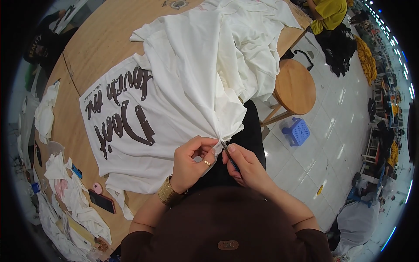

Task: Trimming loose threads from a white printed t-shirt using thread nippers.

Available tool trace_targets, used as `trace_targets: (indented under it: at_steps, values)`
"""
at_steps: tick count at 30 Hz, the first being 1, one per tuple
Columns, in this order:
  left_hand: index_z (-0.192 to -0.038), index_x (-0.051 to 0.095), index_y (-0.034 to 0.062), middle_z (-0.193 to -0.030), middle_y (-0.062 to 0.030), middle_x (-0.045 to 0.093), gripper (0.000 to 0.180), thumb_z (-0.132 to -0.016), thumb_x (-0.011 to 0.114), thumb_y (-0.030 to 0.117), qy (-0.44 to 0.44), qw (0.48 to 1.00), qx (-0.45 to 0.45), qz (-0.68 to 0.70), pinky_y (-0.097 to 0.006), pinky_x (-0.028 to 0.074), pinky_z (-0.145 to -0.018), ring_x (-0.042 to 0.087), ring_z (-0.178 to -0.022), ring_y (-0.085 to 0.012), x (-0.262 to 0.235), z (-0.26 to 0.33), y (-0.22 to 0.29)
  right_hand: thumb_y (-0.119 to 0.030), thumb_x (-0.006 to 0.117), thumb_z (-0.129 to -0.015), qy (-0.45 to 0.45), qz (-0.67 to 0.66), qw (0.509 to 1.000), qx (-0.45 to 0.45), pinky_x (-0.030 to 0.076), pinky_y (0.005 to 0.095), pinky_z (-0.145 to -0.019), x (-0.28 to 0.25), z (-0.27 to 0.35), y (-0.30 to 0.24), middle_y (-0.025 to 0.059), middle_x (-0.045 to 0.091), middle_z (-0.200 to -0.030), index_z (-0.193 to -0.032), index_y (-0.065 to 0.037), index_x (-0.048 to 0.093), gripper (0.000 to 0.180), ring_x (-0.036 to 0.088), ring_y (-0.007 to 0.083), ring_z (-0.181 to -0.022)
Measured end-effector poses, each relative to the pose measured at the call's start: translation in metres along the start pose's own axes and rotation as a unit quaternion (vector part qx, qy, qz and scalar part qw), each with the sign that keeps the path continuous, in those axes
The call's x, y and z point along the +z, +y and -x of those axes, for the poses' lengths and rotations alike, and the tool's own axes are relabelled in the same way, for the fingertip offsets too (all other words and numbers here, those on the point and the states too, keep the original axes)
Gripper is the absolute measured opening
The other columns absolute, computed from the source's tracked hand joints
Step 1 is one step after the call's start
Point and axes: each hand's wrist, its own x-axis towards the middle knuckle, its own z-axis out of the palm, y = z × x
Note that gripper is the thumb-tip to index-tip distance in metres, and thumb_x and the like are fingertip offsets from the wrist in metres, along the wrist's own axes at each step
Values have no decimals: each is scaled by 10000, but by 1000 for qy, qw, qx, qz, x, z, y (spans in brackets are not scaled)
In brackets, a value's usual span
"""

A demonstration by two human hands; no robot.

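The wearer's dark brown short-sleeved T-shirt (227,218) fills the lower edge, and both forearms reach forward from it with elbows bent outward, bringing the 2 hands close together. The left hand (194,163), ringed and with a gold cuff (171,192) at its wrist, pinches a gathered edge of a white garment (183,65) between thumb and index finger, the other fingers curled in. The right hand (245,166) is closed around slim thread snips (231,158), their tips at the pinched cloth. The garment spreads across the wooden table (100,48), its dark-lettered panel to the left, and its loose folds overlap part of that lettering. Left of it lie a phone (101,201), a pink round object (97,187) and crumpled white cloth (78,205). On the floor to the right are 2 stools: a round wooden stool (295,86) beside the table and a blue plastic stool (299,132). A pale sack-like bundle (360,222) sits farther right, its contents hidden.
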Motion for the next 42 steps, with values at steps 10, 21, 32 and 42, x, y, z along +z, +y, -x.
trace_targets:
  at_steps: [10,21,32,42]
  values:
    - [-975,588,-28,-771,-33,602,208,-770,571,-4,-10,999,-25,22,-207,453,-639,546,-684,-64,-3,-1,2,-264,471,-910,149,335,919,-147,409,363,-496,4,-3,6,136,537,-622,-910,-38,485,227,556,285,-534]
    - [-1014,573,-48,-761,-26,572,225,-793,529,-41,-45,990,-72,115,-194,442,-623,522,-668,-61,-9,-2,8,-244,417,-941,140,203,963,-107,331,231,-482,-4,-8,9,12,406,-543,-804,-35,490,260,378,68,-503]
    - [-1015,586,-22,-756,-17,574,258,-759,555,-27,-18,997,-57,57,-199,438,-648,513,-677,-57,-6,1,6,-298,304,-971,24,130,990,-52,256,189,-425,-3,1,-4,-33,364,-517,-794,-65,468,336,301,38,-450]
    - [-1002,590,-17,-750,-28,584,253,-751,564,-13,-10,1000,0,-1,-207,444,-630,525,-666,-63,-4,-1,4,-318,292,-972,17,97,994,-46,251,191,-400,-4,-4,-4,-30,358,-501,-795,-67,464,352,294,41,-426]
